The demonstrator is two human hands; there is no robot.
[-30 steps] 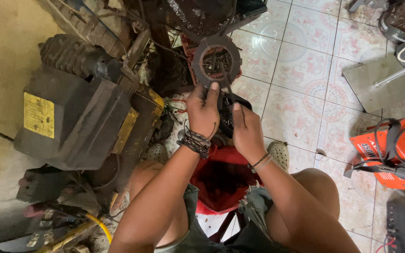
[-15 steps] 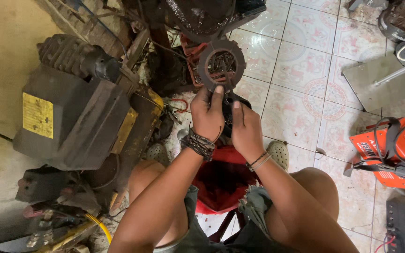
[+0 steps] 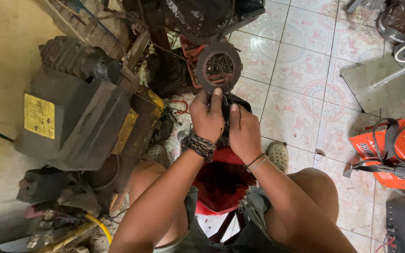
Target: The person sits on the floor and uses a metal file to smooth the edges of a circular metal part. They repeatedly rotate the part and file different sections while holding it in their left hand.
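1. Two bare hands meet over a dark part held above a red stool (image 3: 223, 185); the left hand (image 3: 206, 119) and right hand (image 3: 243, 133) sit side by side, touching.
2. Fingers of both hands are clenched around the small dark part (image 3: 226, 105), mostly hidden between them.
3. Just above the fingertips sits a rusty, round toothed disc (image 3: 218, 67), ring-shaped with an open centre, dull brown-grey, above a red crate.
4. Left of the hands stands a grimy grey machine (image 3: 71, 122); an orange welder (image 3: 392, 150) rests on the tiled floor (image 3: 301, 70) to the right.
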